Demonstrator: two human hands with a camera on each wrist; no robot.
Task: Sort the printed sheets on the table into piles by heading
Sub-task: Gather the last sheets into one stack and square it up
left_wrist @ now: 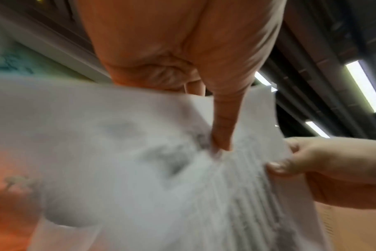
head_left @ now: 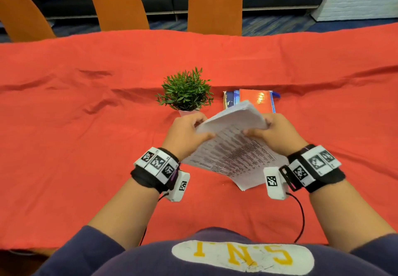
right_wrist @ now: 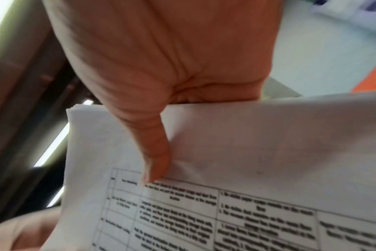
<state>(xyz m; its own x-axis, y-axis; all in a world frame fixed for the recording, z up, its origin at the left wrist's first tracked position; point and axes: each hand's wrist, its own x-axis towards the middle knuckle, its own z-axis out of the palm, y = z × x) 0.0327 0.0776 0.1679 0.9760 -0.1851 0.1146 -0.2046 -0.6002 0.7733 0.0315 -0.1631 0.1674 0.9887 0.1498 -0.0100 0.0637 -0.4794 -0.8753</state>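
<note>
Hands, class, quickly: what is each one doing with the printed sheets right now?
Left hand: grips the stack of printed sheets at its left edge, thumb on top.
Right hand: grips the same stack at its right edge, thumb on top.

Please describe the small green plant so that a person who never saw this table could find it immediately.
Start from the long table under the red cloth, with orange chairs behind it. Near the middle, just beyond the person's left hand, stands the small plant in a pale pot. To its right lie flat books; it is the only green, upright, leafy thing there.
</note>
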